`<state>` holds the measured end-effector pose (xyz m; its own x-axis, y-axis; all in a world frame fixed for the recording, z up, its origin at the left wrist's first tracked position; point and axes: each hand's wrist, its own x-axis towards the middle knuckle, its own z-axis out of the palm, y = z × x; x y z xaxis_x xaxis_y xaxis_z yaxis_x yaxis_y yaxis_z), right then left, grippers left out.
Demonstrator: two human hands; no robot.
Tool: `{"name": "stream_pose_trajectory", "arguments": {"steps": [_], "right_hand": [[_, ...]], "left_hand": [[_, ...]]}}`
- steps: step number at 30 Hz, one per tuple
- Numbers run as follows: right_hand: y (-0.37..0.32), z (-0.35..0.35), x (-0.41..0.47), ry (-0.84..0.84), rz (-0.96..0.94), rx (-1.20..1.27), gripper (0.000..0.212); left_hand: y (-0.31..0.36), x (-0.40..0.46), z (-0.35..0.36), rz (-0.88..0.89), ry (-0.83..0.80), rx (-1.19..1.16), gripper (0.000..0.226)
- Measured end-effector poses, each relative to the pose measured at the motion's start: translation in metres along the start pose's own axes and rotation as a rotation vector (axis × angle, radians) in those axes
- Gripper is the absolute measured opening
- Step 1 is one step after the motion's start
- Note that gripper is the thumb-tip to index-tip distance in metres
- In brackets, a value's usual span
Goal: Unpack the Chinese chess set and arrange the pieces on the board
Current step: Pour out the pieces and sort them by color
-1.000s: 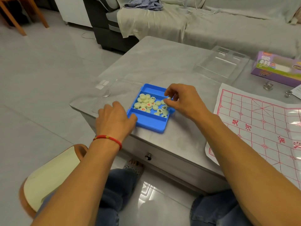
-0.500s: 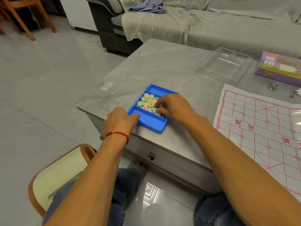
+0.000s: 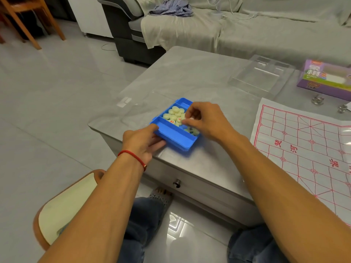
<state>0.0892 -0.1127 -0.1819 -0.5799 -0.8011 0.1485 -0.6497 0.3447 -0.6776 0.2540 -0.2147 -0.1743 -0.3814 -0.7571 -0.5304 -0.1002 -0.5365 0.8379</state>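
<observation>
blue tray is steadied by left hand; a piece is pinched in right hand grip; it could be fumbled, neighbours scattered across the desk.

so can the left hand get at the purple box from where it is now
Probably not without shifting. The left hand holds the blue tray at the table's near-left corner; the purple box sits at the far right, beyond the right hand and arm.

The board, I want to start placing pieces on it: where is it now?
In the head view the board lies flat on the table's right side, right of the blue tray, with the purple box behind it.
</observation>
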Motion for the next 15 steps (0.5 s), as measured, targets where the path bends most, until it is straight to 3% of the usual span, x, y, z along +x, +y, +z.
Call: {"name": "stream_pose_trajectory", "arguments": {"steps": [2,5,10,13,15], "right_hand": [[0.004,-0.018,0.001,0.158,0.046,0.044,0.016],[0.028,-0.047,-0.003,0.354,0.210,-0.004,0.012],[0.063,-0.051,-0.017,0.146,0.496,-0.107,0.016],[0.058,-0.048,-0.016,0.085,0.444,-0.168,0.021],[0.048,-0.052,-0.014,0.141,0.332,-0.267,0.024]], "left_hand": [[0.004,-0.005,0.002,-0.074,-0.062,-0.078,0.006],[0.007,-0.011,0.004,-0.147,-0.133,-0.118,0.011],[0.010,-0.009,0.005,-0.157,-0.196,-0.142,0.016],[0.005,-0.006,0.005,-0.197,-0.190,-0.158,0.022],[0.001,-0.008,0.007,-0.227,-0.169,-0.168,0.022]]}}
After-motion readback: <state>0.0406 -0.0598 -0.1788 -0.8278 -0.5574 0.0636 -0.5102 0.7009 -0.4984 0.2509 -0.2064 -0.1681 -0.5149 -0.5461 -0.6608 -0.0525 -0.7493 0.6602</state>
